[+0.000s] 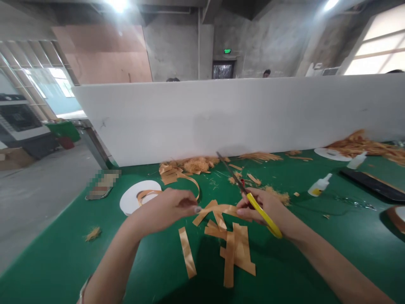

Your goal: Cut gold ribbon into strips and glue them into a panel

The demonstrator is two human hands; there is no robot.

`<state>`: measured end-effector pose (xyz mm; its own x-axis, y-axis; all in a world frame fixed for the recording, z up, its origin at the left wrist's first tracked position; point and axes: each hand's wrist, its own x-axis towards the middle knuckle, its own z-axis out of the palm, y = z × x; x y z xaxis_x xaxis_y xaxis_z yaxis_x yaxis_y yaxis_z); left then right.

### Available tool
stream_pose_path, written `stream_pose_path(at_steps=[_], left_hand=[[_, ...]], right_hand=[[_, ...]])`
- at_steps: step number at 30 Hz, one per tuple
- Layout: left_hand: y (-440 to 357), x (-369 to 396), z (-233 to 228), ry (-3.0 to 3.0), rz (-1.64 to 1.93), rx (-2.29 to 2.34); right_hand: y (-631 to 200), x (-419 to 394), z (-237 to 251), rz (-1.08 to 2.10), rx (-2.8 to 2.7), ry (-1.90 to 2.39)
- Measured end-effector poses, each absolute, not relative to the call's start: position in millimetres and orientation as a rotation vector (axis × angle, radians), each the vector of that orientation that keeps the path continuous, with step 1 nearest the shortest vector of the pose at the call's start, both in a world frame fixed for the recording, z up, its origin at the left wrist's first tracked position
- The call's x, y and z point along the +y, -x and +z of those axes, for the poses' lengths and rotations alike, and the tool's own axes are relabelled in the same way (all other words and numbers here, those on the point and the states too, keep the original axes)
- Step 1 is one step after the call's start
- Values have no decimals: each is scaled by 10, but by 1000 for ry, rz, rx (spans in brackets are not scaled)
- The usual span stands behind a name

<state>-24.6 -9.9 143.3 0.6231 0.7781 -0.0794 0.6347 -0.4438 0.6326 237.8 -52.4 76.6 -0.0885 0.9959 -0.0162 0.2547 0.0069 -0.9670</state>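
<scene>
My left hand (175, 206) pinches one end of a shiny orange-tan ribbon strip (225, 208). The strip's other end is between the fingertips of my right hand (267, 202), so it spans the gap between both hands. That right hand also carries scissors (260, 212) with a yellow handle, their dark blades pointing up and away to the left. Below lies a loose pile of cut ribbon pieces (243, 245), some overlapping. A single cut piece (187, 253) rests apart to the left. Beside my left forearm is a white ribbon spool (128, 202), ribbon curling around it.
A white partition (177, 122) rises behind the green table (152, 270). Frayed fibres (198, 164) lie along its base. Rightward are a glue bottle (320, 185), a black tray-like object (371, 185), a white disc (330, 154) and an orange fibre heap (357, 143). A blurred-out object (103, 185) sits at left.
</scene>
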Motion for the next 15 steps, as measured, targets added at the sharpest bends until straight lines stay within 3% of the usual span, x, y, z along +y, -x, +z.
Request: stream_pose_path(at_steps=[3,8,15], left_hand=[[96,-137,1402,-2212,460,1017],[-98,-108,1175,-1951,343,718],[-114,-109,1062,-1584,451,642]], right_hand=[[-2321,-506,925,1206,-1607,1339],[-2179,-452,1008,1220,-1677,1329],[-2181,-395,924,1185,-1645,1319]])
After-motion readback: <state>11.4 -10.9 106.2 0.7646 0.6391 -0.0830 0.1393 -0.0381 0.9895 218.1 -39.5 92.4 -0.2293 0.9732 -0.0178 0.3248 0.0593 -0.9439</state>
